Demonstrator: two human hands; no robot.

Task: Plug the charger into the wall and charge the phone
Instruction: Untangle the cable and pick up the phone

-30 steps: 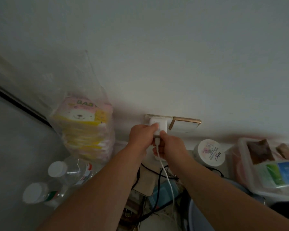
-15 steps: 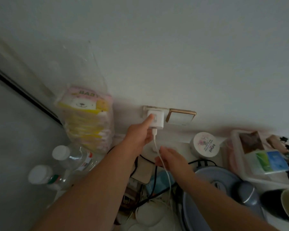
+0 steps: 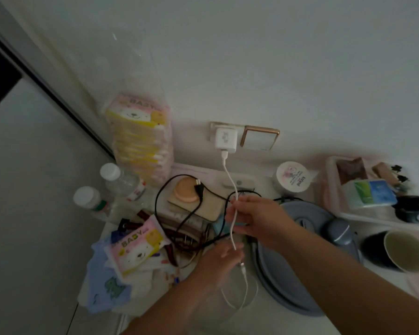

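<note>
Two hands work a white cable (image 3: 232, 228) over a cluttered bench (image 3: 259, 317). Nearest, the left hand (image 3: 218, 264) reaches under the cable's hanging run, fingers loosely spread; whether it grips anything cannot be told. Just beyond, the right hand (image 3: 254, 220) pinches the cable between thumb and fingers. Farther back, the cable climbs to the white charger (image 3: 225, 140), seated in the wall socket (image 3: 213, 128) beside a gold-rimmed switch (image 3: 259, 141).
</note>
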